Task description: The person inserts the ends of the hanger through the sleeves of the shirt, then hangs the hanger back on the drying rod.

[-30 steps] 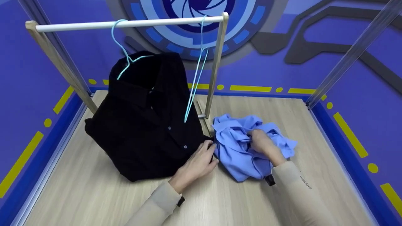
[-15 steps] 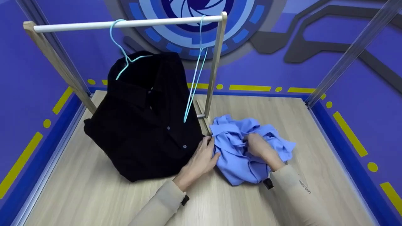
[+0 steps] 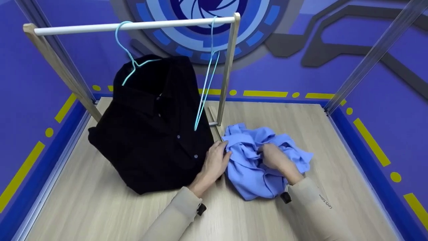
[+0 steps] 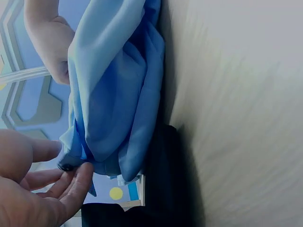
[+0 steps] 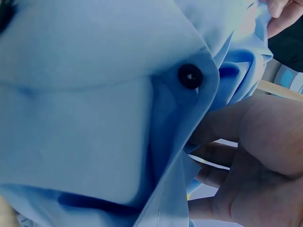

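Note:
A crumpled blue button-up shirt lies on the wooden floor, right of the rack. At its left edge, my left hand takes the fabric between thumb and fingers; a dark button shows beside these fingertips in the left wrist view. My right hand grips the shirt's upper folds, its fingertips partly buried in cloth. In the right wrist view those fingers go behind the shirt's edge, near another dark button. A black shirt hangs on a light-blue hanger close to my left hand.
A rack with a white bar and wooden legs stands at the back left. A second light-blue hanger hangs bare near its right end. Blue patterned walls enclose the floor on the left, back and right.
My left hand has moved up and slightly right, from beside the black shirt's hem to the blue shirt's edge. The blue shirt and my right hand have shifted slightly left and down.

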Demonstrator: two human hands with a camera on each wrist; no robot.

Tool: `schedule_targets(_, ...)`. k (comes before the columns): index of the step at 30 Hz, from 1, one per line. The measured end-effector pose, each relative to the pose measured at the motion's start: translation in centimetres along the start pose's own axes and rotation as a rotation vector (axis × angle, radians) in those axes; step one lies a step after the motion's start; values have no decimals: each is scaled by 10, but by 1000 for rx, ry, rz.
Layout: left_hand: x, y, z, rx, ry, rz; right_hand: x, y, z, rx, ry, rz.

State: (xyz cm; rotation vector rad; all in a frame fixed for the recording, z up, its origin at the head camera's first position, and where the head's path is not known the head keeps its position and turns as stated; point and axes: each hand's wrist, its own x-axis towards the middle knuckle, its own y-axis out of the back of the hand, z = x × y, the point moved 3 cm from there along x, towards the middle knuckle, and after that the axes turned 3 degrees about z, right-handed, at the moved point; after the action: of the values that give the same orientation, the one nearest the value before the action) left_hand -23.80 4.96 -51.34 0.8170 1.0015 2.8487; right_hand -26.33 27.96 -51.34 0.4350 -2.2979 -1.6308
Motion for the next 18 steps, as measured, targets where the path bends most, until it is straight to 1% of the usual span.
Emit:
schedule_targets(2,1,1,-1,-27,19,28,0,0,-1,6,24,4)
schedule_targets(4,2,1,-1,-40,33,37,-1,1,-1,13,39,-1)
schedule_targets(11,-1,4,-6,-41,50,0,-4,12,1,69,42,-44)
schedule_targets(16,0,10,-9,-74,63,-7,-7,24,5,115,51,-67)
schedule_targets(18,0,13,-10,-79,63,-7,-7,31,7,139,54,-57)
